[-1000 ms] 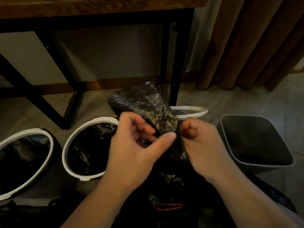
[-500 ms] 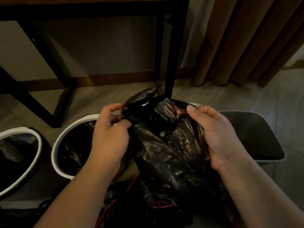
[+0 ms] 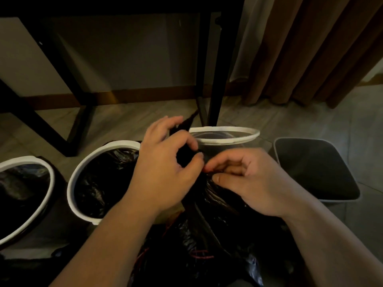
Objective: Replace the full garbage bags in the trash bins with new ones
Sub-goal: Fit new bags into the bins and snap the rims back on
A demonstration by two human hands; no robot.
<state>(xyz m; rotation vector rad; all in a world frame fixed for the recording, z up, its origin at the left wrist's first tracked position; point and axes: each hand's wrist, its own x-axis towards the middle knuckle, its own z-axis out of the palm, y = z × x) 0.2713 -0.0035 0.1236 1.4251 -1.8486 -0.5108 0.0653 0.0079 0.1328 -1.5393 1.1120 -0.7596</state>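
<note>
There's just the one camera, worn on the person's head, looking forward and steeply down from close above the left hand (image 3: pixel 163 172) and right hand (image 3: pixel 255 181). Beyond the hands it takes in the floor (image 3: pixel 124 125) and a desk's legs (image 3: pixel 215 79).

Black garbage bag (image 3: pixel 215 204), neck bunched, beside white-rimmed bag-lined trash bins (image 3: pixel 103 183)
</note>
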